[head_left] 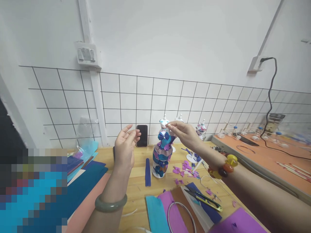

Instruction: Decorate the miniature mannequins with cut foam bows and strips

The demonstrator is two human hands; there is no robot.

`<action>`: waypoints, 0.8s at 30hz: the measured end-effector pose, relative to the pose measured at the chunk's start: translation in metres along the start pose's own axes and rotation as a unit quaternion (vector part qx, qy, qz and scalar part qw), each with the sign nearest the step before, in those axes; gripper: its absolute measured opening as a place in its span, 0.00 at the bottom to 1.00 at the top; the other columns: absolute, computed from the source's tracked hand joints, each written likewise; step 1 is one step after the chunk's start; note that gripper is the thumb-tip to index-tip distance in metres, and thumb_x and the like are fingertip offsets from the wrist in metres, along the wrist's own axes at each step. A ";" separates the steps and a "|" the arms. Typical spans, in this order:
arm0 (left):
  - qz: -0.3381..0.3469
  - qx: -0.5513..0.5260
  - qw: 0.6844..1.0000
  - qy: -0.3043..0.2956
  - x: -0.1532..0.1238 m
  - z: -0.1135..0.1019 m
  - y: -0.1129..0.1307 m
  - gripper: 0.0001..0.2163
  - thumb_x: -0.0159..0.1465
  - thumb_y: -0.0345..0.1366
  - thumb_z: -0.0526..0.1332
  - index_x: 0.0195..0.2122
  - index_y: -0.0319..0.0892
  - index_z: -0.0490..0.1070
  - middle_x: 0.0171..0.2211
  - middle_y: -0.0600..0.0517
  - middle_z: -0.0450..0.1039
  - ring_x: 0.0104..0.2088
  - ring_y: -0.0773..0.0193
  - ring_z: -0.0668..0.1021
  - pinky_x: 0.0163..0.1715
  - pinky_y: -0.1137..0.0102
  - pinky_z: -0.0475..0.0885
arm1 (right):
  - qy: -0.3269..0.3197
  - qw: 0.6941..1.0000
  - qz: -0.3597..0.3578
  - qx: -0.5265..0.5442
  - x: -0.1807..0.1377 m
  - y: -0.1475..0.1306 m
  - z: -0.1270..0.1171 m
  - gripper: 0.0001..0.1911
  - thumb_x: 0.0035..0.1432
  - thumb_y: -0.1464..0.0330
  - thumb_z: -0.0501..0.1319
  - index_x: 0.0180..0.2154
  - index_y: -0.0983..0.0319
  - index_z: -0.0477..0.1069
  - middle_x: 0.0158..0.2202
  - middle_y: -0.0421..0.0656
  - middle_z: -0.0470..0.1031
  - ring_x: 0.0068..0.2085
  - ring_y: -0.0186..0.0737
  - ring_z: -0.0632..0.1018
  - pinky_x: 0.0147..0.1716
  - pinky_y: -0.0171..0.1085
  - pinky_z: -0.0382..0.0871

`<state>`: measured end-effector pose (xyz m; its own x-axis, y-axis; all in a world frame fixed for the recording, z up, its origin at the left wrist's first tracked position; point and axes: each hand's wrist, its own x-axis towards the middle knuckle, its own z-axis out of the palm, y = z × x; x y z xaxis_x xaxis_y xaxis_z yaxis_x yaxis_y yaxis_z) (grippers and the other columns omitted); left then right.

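Left hand (126, 145): held up over the counter (138, 191), palm turned in, fingers loosely curled and about half open. Can't make out anything in it.
Right hand (182, 133): thumb and forefinger pinched tight together right at the neck of the dressed mannequin (162, 155). If there's something tiny in the pinch, it's too small to tell.
Mannequins: three in all. The dressed one stands upright mid-counter between the two hands, wrapped in blue and purple layers with a bow. A white mannequin (180, 118) peeks out behind the right hand, and a patterned mannequin (201, 128) stands further right.
Phone (142, 136): one, propped upright against the wall at the back.
Blue strip (147, 171): one, lying flat just left of the dressed mannequin.
Scissors (204, 198): one pair, yellow and black, on the sheets near the front edge.
Wire ring (181, 215): one, lying on the purple sheet (170, 202).
Scraps (185, 168): purple bits scattered right of the dressed mannequin, too many to count.
Bracelets: two, a green bangle (110, 204) on the left wrist and a bead bracelet (223, 166) on the right.
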<state>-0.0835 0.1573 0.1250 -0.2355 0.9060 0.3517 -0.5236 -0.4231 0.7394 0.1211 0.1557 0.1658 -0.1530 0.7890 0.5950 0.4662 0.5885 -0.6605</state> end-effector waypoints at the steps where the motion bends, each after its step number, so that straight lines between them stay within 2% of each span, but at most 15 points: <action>1: -0.001 -0.002 1.000 0.002 0.000 -0.001 0.000 0.17 0.52 0.33 0.64 0.44 0.41 0.67 0.31 0.51 0.73 0.34 0.66 0.75 0.38 0.68 0.68 | 0.000 1.000 0.000 0.000 0.001 0.001 0.001 0.15 0.56 0.58 0.56 0.35 0.63 0.74 0.29 0.43 0.72 0.29 0.36 0.72 0.29 0.36 0.69; 8: -0.006 -0.004 1.000 0.003 0.001 -0.001 0.000 0.17 0.52 0.33 0.64 0.44 0.41 0.68 0.32 0.50 0.72 0.34 0.66 0.75 0.38 0.67 0.68 | -0.002 1.000 0.016 0.001 0.002 0.000 0.003 0.14 0.56 0.59 0.56 0.33 0.63 0.72 0.26 0.42 0.73 0.27 0.36 0.74 0.26 0.36 0.69; 13: -0.010 -0.009 1.000 0.003 0.001 -0.003 0.000 0.16 0.52 0.34 0.63 0.43 0.41 0.68 0.32 0.51 0.73 0.34 0.66 0.75 0.38 0.67 0.68 | -0.035 0.999 0.037 0.021 0.000 -0.005 -0.001 0.13 0.57 0.59 0.55 0.30 0.61 0.69 0.29 0.42 0.74 0.22 0.34 0.75 0.24 0.37 0.70; 15: -0.011 -0.009 1.000 0.002 0.002 -0.004 -0.001 0.16 0.52 0.34 0.64 0.43 0.41 0.68 0.32 0.51 0.73 0.34 0.66 0.75 0.38 0.67 0.68 | -0.028 0.999 0.017 -0.014 0.000 -0.005 -0.002 0.12 0.57 0.60 0.55 0.29 0.61 0.68 0.29 0.41 0.75 0.23 0.34 0.75 0.29 0.39 0.70; 17: -0.012 -0.009 1.000 0.002 0.002 -0.004 -0.002 0.16 0.52 0.34 0.64 0.43 0.41 0.68 0.32 0.51 0.73 0.34 0.66 0.75 0.38 0.67 0.68 | -0.016 0.998 -0.013 -0.067 0.002 -0.006 -0.004 0.11 0.57 0.62 0.56 0.27 0.60 0.68 0.30 0.42 0.76 0.28 0.38 0.76 0.34 0.41 0.68; 19: -0.015 -0.010 1.000 0.002 0.002 -0.004 -0.002 0.16 0.52 0.34 0.64 0.42 0.41 0.69 0.31 0.51 0.73 0.34 0.66 0.75 0.38 0.68 0.68 | -0.013 0.993 -0.033 -0.112 0.004 -0.006 -0.005 0.10 0.56 0.63 0.56 0.27 0.59 0.68 0.31 0.43 0.77 0.33 0.41 0.76 0.35 0.41 0.67; 24: -0.022 -0.012 1.000 0.003 0.002 -0.003 -0.002 0.15 0.51 0.33 0.64 0.41 0.41 0.69 0.31 0.51 0.73 0.33 0.67 0.75 0.37 0.68 0.68 | -0.022 0.969 -0.096 -0.227 0.010 -0.006 -0.011 0.09 0.58 0.64 0.55 0.28 0.58 0.69 0.32 0.44 0.76 0.36 0.44 0.74 0.37 0.43 0.64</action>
<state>-0.0859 0.1603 0.1227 -0.2172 0.9235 0.3163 -0.5532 -0.3834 0.7396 0.1264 0.1580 0.1804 -0.3076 0.6849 0.6605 0.7588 0.5954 -0.2641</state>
